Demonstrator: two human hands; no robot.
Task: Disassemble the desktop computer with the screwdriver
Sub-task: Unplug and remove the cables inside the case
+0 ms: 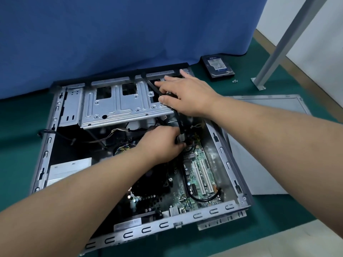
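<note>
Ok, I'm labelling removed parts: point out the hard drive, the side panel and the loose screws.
hard drive [219, 66], head view, on its label.
side panel [259, 145], head view, on its flat grey face.
loose screws [235, 81], head view, on the small cluster.

The left hand [159, 143] hides its fingertips and the connector they work at inside the computer case [220, 145], the left forearm covers part of the motherboard [196, 171], the hard drive [219, 66] label is too small to read, and both arms leave the near edge.

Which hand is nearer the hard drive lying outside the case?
Right. The right hand holds a black cable at the case's far corner, near the hard drive; the left hand is deeper inside.
</note>
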